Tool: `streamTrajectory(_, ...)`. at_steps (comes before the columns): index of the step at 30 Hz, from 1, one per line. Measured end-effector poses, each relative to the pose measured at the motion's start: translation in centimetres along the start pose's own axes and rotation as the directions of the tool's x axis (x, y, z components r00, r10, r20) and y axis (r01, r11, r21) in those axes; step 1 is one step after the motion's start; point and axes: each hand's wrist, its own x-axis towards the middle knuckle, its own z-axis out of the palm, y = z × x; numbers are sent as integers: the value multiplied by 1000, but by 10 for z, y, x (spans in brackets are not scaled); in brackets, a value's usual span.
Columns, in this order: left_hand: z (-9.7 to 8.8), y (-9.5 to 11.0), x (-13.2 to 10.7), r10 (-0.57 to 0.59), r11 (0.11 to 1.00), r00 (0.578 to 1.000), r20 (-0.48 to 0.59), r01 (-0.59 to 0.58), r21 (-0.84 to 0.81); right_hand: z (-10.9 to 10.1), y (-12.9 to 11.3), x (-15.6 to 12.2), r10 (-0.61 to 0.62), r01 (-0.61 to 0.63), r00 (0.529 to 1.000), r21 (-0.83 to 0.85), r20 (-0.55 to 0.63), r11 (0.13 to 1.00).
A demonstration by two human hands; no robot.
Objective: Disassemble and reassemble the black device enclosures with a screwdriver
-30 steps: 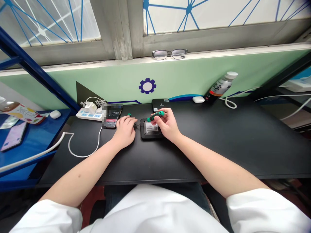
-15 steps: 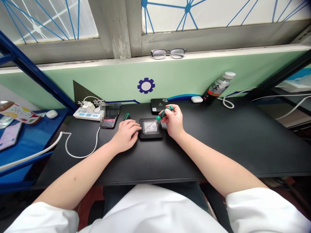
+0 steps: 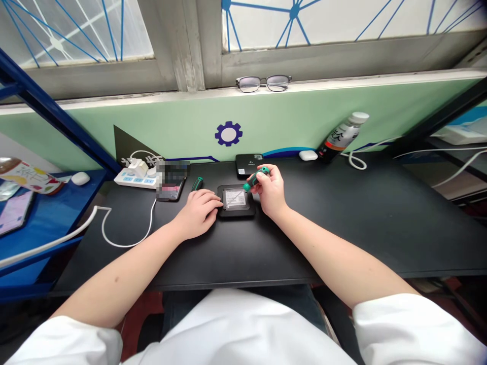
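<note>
Green and black, a screwdriver slants above the black square device in the head view, its thin shaft running down toward the device's near left corner; whether the tip touches is too small to tell. The right hand, at the device's right, has its fingers closed around the screwdriver's handle. The left hand lies at the device's left, fingers outstretched and fairly flat, fingertips at its edge. A second green-handled tool lies to the left of the device and beyond it, its lower part hidden by the left hand. The device lies flat on the black table, label side up. Behind the device is a black box; farther left of it are a phone, partly blurred, and a white power strip. Well to the device's right and behind stands a tilted bottle, beside a white case.
</note>
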Motion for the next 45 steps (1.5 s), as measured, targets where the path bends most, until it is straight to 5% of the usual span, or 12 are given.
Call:
streamTrajectory(15,0,1,0,27,999,999,40,-25,-43,2,2,-2,-20,23,999,-70,49,997)
streamTrajectory(27,-3,3,2,64,993,997,29,-61,-101,-6,4,7,-69,61,994,-89,-90,994)
streamTrajectory(31,-5,3,1,-77,997,990,-122,73,-40,0,2,3,-104,101,994,-94,-30,990)
streamTrajectory(35,-4,-4,0,-241,967,912,-333,255,-3,8,1,-11,-89,110,987,-153,137,982)
streamTrajectory(45,7,-11,2,-339,932,896,-287,361,29,7,2,-20,-87,169,957,-287,277,943)
